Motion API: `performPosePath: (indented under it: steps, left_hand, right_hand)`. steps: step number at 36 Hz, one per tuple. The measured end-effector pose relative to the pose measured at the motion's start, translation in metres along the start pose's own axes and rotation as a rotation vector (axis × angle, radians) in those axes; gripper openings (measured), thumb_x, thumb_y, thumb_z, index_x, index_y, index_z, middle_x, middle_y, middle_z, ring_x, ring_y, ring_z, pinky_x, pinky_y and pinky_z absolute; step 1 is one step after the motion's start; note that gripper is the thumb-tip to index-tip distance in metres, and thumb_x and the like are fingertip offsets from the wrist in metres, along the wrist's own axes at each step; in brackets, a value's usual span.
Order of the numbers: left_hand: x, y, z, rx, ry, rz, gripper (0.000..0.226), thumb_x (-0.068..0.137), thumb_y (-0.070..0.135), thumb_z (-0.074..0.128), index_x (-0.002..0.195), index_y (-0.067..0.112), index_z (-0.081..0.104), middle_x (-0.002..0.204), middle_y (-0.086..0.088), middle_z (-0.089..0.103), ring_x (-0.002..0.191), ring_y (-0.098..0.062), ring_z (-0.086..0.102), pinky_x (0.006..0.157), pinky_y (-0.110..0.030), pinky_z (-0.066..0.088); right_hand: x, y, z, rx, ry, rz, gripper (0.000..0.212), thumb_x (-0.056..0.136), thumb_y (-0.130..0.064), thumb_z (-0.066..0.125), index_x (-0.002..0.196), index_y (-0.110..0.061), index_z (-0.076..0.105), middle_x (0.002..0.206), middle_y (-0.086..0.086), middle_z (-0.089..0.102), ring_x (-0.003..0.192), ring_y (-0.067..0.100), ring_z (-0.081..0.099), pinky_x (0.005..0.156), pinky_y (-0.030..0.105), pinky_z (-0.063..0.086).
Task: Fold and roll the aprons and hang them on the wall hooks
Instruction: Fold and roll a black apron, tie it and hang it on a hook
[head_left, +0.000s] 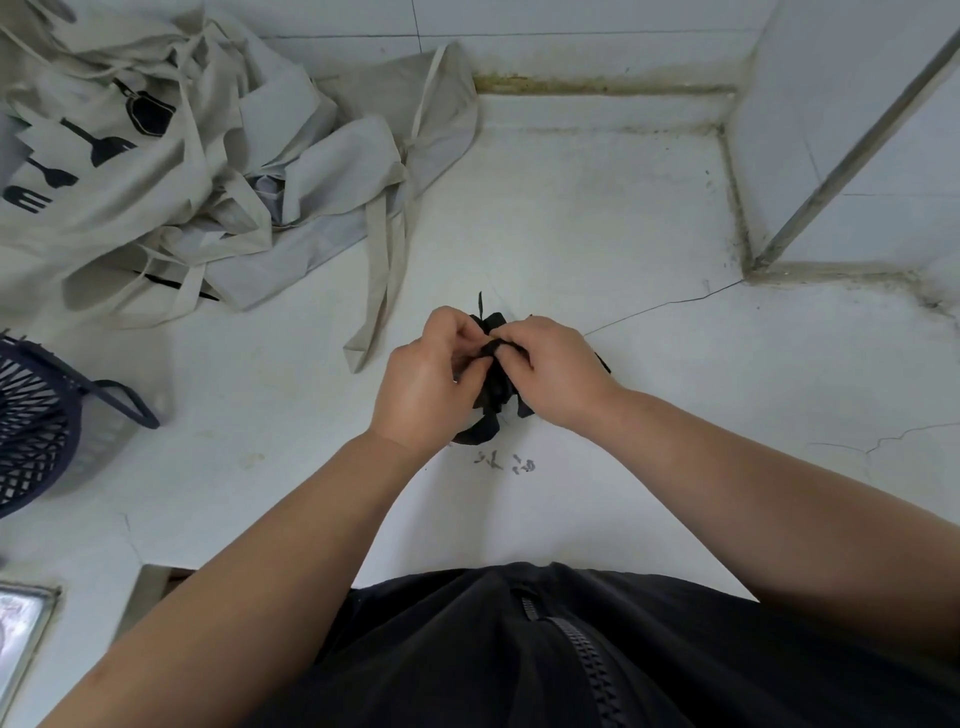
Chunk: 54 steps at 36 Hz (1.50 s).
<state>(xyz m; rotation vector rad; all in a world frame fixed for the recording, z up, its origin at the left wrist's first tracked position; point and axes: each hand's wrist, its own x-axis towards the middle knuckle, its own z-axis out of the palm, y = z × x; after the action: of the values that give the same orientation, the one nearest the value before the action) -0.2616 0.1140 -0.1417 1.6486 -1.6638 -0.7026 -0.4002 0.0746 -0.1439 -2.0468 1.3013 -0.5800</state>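
Head view looks down on a white, cracked counter (623, 218) set into a tiled corner. Near its middle lies a small black rolled fabric apron bundle (496, 397), resting on the counter between both hands.

The left hand (428, 387) reaches in from the near left, its fingers (454, 323) curled over the far top of the bundle. The right hand (558, 371) meets it from the right, and its fingers (517, 357) are curled and pinch a narrow black strap (491, 348) at the top of the roll. The left hand seems to pinch the same strap, though its fingertips are hidden behind the knuckles. The two hands nearly touch over the bundle. A thin loose strap end (480, 302) sticks up on the far side, and a black loop (475, 435) hangs out on the near side.

At the far left, well apart from the bundle, is a crumpled pile of beige cloth aprons (171, 218), one printed with black kitchen-utensil shapes (98, 148). A long beige tie (379, 270) trails from the pile toward the hands without reaching them. A dark blue slotted plastic basket (36, 431) stands at the left edge. Dark scribbled marks (504, 462) sit on the counter just near of the bundle. A black zipped garment (545, 654) fills the near edge.
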Motion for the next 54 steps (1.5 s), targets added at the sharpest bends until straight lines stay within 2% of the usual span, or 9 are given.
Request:
performPosePath:
  steps: [7,16,22,29,36,37,40,50,54]
  left_hand:
    - [-0.007,-0.002,0.008,-0.242,0.149,-0.138,0.035,0.083,0.001,0.068,0.087,0.028,0.046,0.088,0.016,0.069,0.086,0.003,0.066,0.083,-0.019,0.052]
    - [-0.003,-0.005,0.009,-0.324,0.189,-0.241,0.030,0.085,0.002,0.061,0.087,0.028,0.046,0.088,0.014,0.068,0.082,0.006,0.063,0.074,-0.009,0.047]
    - [0.001,-0.010,0.005,-0.251,0.082,-0.157,0.030,0.087,0.000,0.060,0.078,0.029,0.056,0.088,0.016,0.067,0.088,-0.001,0.065,0.075,-0.010,0.048]
    - [-0.005,-0.021,0.010,-0.013,0.151,0.159,0.026,0.080,0.026,0.065,0.097,0.009,0.075,0.094,0.008,0.061,0.083,-0.007,0.060,0.076,-0.025,0.055]
    - [-0.003,-0.019,0.007,0.285,0.262,0.258,0.019,0.081,0.028,0.061,0.078,0.014,0.074,0.082,0.001,0.067,0.077,-0.009,0.052,0.053,-0.019,0.040]
    - [-0.003,-0.019,0.006,0.341,0.260,0.282,0.022,0.083,0.030,0.058,0.076,0.015,0.072,0.083,0.002,0.066,0.079,-0.008,0.050,0.052,-0.017,0.038]
    - [-0.001,-0.019,0.005,0.433,0.225,0.293,0.021,0.085,0.028,0.054,0.076,0.014,0.068,0.094,-0.007,0.059,0.092,-0.020,0.043,0.059,-0.025,0.038]
    - [-0.005,-0.032,-0.017,0.688,0.165,0.406,0.020,0.078,0.018,0.043,0.070,0.012,0.059,0.076,-0.006,0.047,0.075,-0.020,0.029,0.070,-0.032,0.027]
    - [-0.009,-0.038,-0.017,0.713,0.138,0.389,0.020,0.079,0.017,0.042,0.070,0.012,0.059,0.075,-0.005,0.048,0.073,-0.025,0.041,0.070,-0.031,0.028]
  right_hand:
    - [0.000,-0.004,0.010,0.101,0.041,0.071,0.026,0.097,-0.008,0.040,0.111,-0.004,0.063,0.104,0.008,0.063,0.100,0.019,0.053,0.079,0.020,0.035]
    - [0.002,-0.006,-0.003,0.167,-0.191,0.103,0.010,0.096,-0.020,0.048,0.091,-0.022,0.056,0.079,-0.007,0.055,0.064,0.006,0.049,0.058,0.013,0.037]
    - [0.006,-0.002,-0.009,0.493,-0.330,0.293,0.020,0.096,-0.017,0.051,0.078,-0.020,0.059,0.080,-0.004,0.056,0.079,0.010,0.052,0.084,0.028,0.047]
    - [0.008,0.000,-0.013,0.639,-0.331,0.476,0.018,0.096,-0.008,0.044,0.082,-0.013,0.054,0.064,-0.002,0.037,0.063,0.012,0.035,0.067,0.022,0.038]
    - [0.008,-0.003,-0.011,0.476,-0.347,0.381,0.018,0.095,-0.009,0.041,0.087,-0.002,0.056,0.071,0.007,0.034,0.075,0.020,0.030,0.078,0.029,0.019]
    - [0.008,-0.003,-0.011,0.413,-0.335,0.337,0.025,0.094,-0.011,0.042,0.088,0.009,0.055,0.073,0.010,0.039,0.076,0.019,0.032,0.104,0.044,0.027]
    - [0.005,-0.001,-0.011,0.161,-0.242,0.132,0.029,0.096,-0.012,0.045,0.093,0.011,0.060,0.080,0.025,0.055,0.072,0.022,0.043,0.068,0.030,0.035]
    - [0.000,0.035,-0.010,-0.444,-0.004,-0.333,0.021,0.059,0.015,0.064,0.070,-0.003,0.067,0.057,0.011,0.053,0.047,0.030,0.050,0.048,0.032,0.044]
    - [0.002,0.034,-0.006,-0.492,-0.086,-0.221,0.020,0.076,0.013,0.055,0.084,0.001,0.069,0.075,0.019,0.058,0.072,0.037,0.053,0.064,0.038,0.040]
